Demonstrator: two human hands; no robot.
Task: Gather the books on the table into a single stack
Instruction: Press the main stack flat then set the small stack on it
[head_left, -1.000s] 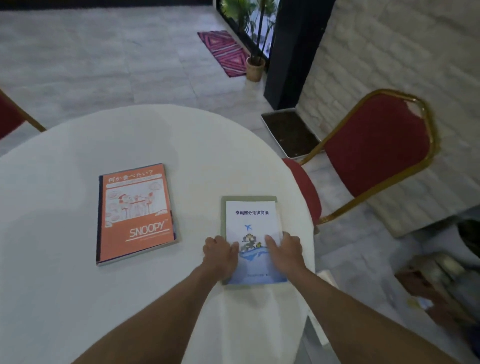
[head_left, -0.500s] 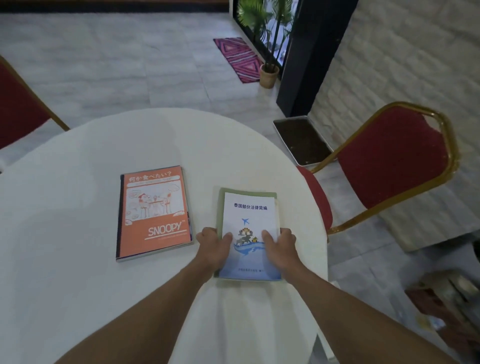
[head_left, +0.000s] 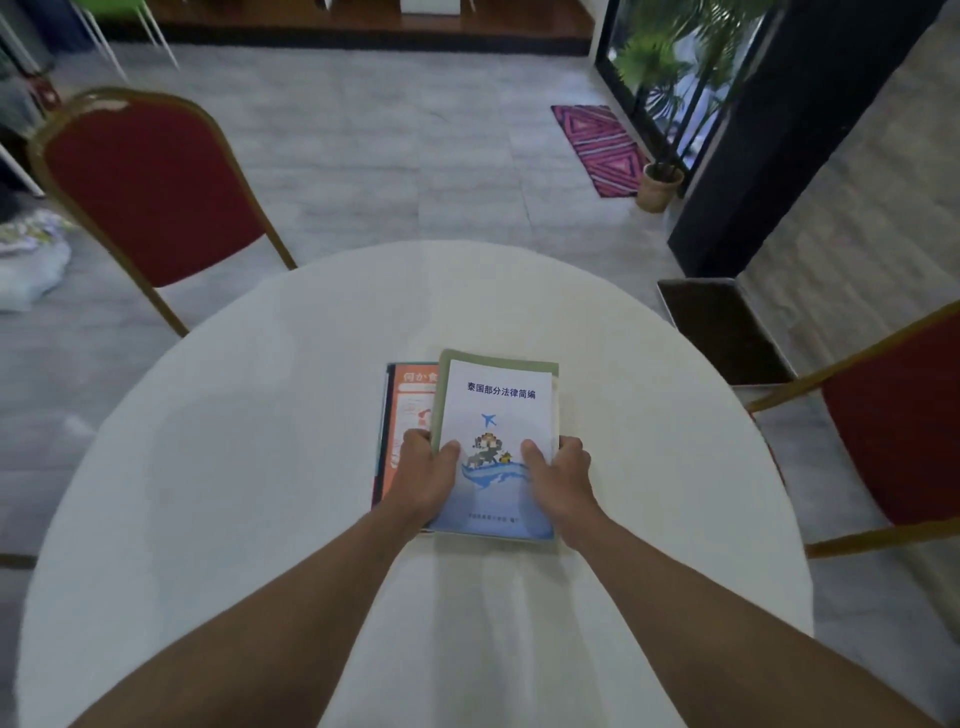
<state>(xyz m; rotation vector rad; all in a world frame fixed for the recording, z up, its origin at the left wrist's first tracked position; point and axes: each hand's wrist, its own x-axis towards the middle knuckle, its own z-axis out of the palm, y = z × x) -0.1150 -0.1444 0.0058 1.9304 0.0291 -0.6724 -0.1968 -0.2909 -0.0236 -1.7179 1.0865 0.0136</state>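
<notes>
The white paper booklet with blue Chinese title and an aeroplane drawing (head_left: 493, 447) lies on top of a thin green-covered book (head_left: 548, 370), and both are gripped together at their near long edges. The left hand (head_left: 423, 480) closes on the left edge with the thumb on the cover; the right hand (head_left: 563, 480) does the same on the right edge. I think this two-sided grip keeps the pair square while it goes over the orange Snoopy notebook with dark spine (head_left: 408, 410), which lies flat on the round white worktop (head_left: 260, 441).

The held pair covers most of the orange notebook, but sits shifted to the right, so a strip of orange and the dark spine show on the left. The stack is probably almost done; the edges are not yet aligned.

Around the books the worktop is bare on all sides, and its rim is well apart from them. The two red chairs with gold frames (head_left: 156, 187) stand outside the rim.
</notes>
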